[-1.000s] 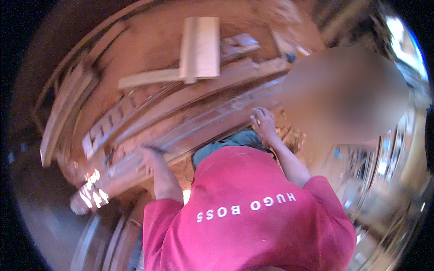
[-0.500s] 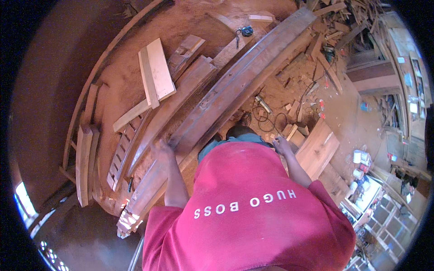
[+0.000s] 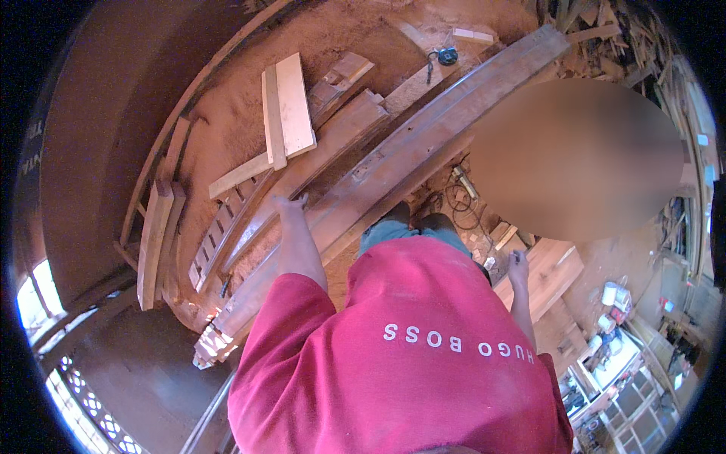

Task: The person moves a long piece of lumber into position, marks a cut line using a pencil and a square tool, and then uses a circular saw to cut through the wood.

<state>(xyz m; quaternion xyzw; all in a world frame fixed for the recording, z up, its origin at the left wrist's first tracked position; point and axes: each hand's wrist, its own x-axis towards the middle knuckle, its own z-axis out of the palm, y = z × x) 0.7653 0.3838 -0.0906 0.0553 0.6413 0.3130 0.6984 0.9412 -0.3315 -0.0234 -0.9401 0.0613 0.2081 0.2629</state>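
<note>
Fingers of left hand (image 3: 289,205) loosely parted, seemingly empty, near long beam (image 3: 393,153) lying diagonally ahead; right hand (image 3: 518,262) half-curled near wooden board (image 3: 550,274), hold unclear. Beam looks already shaped, not gripped; remaining work unclear.

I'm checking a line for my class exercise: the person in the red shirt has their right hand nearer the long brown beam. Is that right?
Not quite: in the head view, the person in the red shirt has their left hand nearer the long brown beam.
</note>
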